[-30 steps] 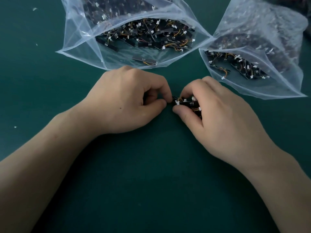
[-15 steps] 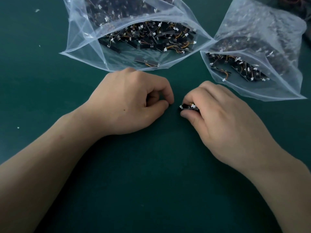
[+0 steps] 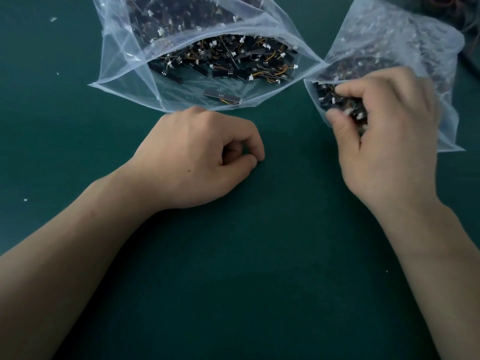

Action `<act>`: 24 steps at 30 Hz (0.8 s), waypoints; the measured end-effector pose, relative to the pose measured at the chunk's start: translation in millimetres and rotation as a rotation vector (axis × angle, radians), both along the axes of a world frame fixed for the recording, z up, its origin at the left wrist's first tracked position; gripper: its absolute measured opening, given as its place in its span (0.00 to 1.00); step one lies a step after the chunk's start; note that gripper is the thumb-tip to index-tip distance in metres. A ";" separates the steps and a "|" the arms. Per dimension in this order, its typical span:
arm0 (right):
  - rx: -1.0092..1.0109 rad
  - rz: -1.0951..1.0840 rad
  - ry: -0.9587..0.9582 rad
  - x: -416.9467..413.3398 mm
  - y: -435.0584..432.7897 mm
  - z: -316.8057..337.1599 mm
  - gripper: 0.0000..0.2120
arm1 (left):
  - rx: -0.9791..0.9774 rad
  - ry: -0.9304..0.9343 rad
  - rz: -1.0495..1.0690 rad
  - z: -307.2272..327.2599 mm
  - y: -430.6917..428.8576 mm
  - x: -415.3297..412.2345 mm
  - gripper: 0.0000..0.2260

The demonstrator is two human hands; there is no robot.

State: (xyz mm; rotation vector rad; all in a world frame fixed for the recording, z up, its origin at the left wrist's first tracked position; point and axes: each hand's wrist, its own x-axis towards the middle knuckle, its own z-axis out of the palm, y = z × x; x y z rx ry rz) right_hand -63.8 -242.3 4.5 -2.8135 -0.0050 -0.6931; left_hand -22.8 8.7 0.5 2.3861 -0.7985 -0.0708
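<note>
Counter (image 3: pixel 259 268): dark green surface. 2 clear zip bags lie open at its far side, mouths toward you. Their near corners come together between your hands; contact cannot be confirmed.

Right hand (image 3: pixel 389 152): at the mouth of the right bag (image 3: pixel 405 32), with your fingertips past the lower lip of the plastic. Grip closed: your thumb and curled fingers pinch a bundle of boards (image 3: pixel 354 114), small and black with white connectors. The bundle sits just inside the bag mouth, above the boards lying there. This patch is motion-blurred, so you cannot count the pieces in the grip or tell whether they touch the pile beneath.

Left hand (image 3: pixel 197 162): resting on the counter just in front of the left bag (image 3: pixel 122 74), well apart from your right hand. Grip curled into a fist, thumb tip against the index fingertip. Nothing shows between them.

Left bag: mouth gaping wide. Inside is a heap of boards (image 3: pixel 233 61) with orange-yellow leads and white plugs. 1 loose board (image 3: pixel 222 96) lies flat, apart from the heap and nearest the lip, with a short yellow lead at its right end.

Other: white scraps (image 3: pixel 53 19) on the counter at far left. A tangle of cables (image 3: pixel 446 6) in the far right corner, mostly cut off by the frame edge.
</note>
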 end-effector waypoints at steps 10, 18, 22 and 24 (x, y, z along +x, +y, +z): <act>0.050 -0.115 0.085 -4.9 -10.7 -5.2 0.04 | -0.006 0.004 0.003 -0.6 0.9 -0.1 0.06; 0.095 0.007 0.089 -2.8 -6.8 -6.9 0.05 | -0.007 0.005 0.000 -0.8 1.2 -0.3 0.06; 0.116 -0.016 0.121 -1.5 -6.4 -9.3 0.05 | -0.010 0.005 0.001 -0.9 0.5 -0.8 0.05; 0.100 -0.058 0.110 0.7 -5.5 -8.5 0.05 | -0.006 0.001 0.003 -1.3 0.7 -0.9 0.06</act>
